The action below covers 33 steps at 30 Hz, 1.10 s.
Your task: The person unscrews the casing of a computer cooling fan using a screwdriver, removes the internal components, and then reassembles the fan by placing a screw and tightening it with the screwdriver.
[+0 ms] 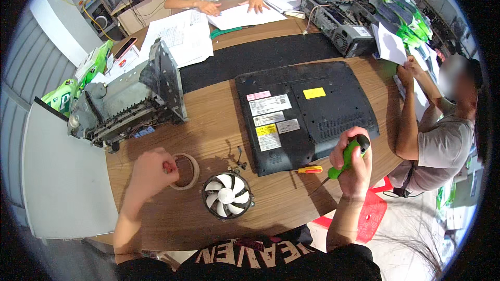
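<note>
Right hand (358, 178): closed firmly around a green screwdriver (347, 161), its shaft slanting down and left above the wooden table (281, 203).
Left hand (150, 171): fingers curled beside a tape roll (196, 170), a red bit (167, 166) at the fingertips; whether gripped, cannot tell.
Laptop (291, 86): underside up on the table, just beyond the right hand.
Fan (225, 195): white-bladed, flat between the two hands.
Yellow-and-red screwdriver (311, 169): at the laptop's near edge.

Green screwdriver (348, 161), black end up, shaft slanting down-left; tan tape ring (196, 173) flat, well left.
</note>
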Each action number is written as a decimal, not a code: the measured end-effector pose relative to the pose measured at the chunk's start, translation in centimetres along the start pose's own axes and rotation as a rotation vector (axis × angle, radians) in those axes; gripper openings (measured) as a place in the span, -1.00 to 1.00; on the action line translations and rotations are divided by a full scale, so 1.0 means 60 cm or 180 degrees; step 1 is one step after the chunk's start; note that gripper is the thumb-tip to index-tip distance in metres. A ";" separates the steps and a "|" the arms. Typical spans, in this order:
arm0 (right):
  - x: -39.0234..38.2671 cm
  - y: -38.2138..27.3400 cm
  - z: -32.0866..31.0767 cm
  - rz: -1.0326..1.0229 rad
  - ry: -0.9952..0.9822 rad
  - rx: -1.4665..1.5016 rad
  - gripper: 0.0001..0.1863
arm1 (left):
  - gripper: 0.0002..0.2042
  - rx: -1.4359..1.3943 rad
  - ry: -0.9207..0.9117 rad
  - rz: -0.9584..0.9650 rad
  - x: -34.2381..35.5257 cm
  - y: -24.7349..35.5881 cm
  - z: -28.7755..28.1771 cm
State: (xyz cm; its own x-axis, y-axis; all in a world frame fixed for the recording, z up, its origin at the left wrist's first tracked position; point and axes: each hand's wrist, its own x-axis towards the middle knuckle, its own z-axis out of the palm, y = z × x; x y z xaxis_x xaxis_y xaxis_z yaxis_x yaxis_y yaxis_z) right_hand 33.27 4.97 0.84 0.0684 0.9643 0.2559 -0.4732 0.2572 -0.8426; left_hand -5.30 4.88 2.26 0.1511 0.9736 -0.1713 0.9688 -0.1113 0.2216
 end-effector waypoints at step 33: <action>-0.061 -0.003 0.027 -0.2328 0.0235 -0.1220 -0.60 | -0.77 -0.6437 -0.1794 0.0215 0.116 0.219 0.009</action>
State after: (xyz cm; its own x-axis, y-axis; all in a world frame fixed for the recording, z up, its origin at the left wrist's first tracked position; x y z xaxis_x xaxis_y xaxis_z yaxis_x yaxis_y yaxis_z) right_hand 31.70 1.28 0.81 0.3066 0.5434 0.7815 0.0444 0.8120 -0.5820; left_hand 8.59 10.09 3.45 0.5745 0.7832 -0.2378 -0.4957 0.5641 0.6603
